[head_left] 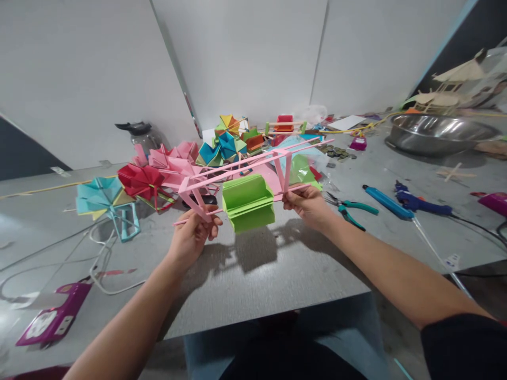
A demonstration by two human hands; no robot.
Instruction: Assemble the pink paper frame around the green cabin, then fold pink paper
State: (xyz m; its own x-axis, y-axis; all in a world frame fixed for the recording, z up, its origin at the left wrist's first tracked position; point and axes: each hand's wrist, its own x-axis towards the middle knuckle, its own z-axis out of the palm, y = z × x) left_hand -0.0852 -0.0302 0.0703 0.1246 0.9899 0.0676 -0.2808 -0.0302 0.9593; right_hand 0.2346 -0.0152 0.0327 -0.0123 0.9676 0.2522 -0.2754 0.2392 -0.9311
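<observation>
Between my hands, raised above the table, is a pink stick frame (233,170) with a folded green paper paddle wheel (249,203) on its lower rod. My left hand (193,229) pinches the frame's left upright near the rod's end. At the right side, my right hand (304,205) grips the frame where the rod meets the right upright. Two long pink sticks run along the top and reach past the right upright. The wheel hangs apart from the table, its shadow falling below.
Folded paper wheels in light blue (99,195), red (140,179) and pink stand at the left. Green-handled pliers (352,208), a blue cutter (388,200) and a blue glue gun (422,201) lie right. A steel bowl (439,137) sits farther back. A purple power strip (57,314) lies front left.
</observation>
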